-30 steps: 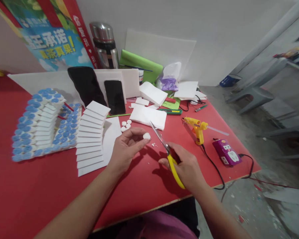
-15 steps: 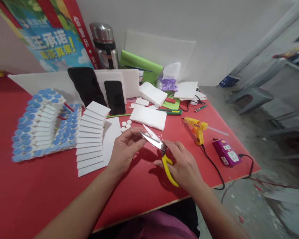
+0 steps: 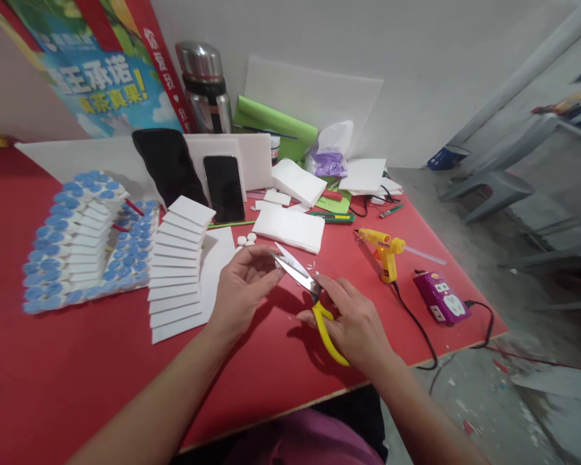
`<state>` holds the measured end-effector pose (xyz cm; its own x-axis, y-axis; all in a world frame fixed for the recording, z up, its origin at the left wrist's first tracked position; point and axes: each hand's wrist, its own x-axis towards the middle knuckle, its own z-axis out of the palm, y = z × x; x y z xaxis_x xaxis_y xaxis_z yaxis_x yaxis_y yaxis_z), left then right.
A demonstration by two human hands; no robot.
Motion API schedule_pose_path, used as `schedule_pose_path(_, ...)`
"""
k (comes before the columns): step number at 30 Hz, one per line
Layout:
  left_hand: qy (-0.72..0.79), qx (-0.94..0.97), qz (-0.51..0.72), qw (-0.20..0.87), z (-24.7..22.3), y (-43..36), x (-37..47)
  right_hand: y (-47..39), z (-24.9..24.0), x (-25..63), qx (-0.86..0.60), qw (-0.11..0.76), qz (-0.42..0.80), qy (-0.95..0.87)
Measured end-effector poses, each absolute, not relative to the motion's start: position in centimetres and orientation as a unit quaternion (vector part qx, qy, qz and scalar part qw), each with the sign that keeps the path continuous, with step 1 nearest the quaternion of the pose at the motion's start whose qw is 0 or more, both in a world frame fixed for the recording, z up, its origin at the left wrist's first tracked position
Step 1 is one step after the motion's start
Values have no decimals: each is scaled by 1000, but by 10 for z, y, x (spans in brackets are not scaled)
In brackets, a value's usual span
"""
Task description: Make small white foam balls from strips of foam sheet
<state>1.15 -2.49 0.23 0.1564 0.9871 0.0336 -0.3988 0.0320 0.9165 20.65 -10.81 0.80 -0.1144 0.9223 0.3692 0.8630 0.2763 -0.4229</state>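
Note:
My right hand (image 3: 356, 316) grips yellow-handled scissors (image 3: 330, 337), their blades slightly parted and pointing up and to the left. Pinched in the fingertips of my left hand (image 3: 242, 284) is a small white piece (image 3: 285, 259), mostly hidden behind fingers and blades; it lies at the blade tips. White scraps (image 3: 310, 266) are scattered on the table just past the scissors. Several small white discs (image 3: 246, 240) sit beyond my left fingers. A stack of white rectangular sheets (image 3: 288, 227) lies behind the blades.
On the red table (image 3: 101, 374), a stepped fan of white strips (image 3: 175, 271) and a blue-and-white curved model (image 3: 53, 258) stand at left. A yellow glue gun (image 3: 386, 252) and a purple power box (image 3: 440, 297) with cables lie at right. Two phones (image 3: 224, 188) and a thermos (image 3: 206, 90) stand behind.
The scissor blades have closed a little, and their tips have shifted slightly left. More white scraps show beside the blades. Both hands stay nearly in place.

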Motion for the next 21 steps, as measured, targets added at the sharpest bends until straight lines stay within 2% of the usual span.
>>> schedule_pose_path(15, 345, 426, 559, 622, -4, -23, 11, -109, 6, 205, -595, 281, -9, -753)
schedule_pose_path(21, 369, 396, 531, 652, -3, -22, 11, -113, 4, 209, -615, 318, 69, -718)
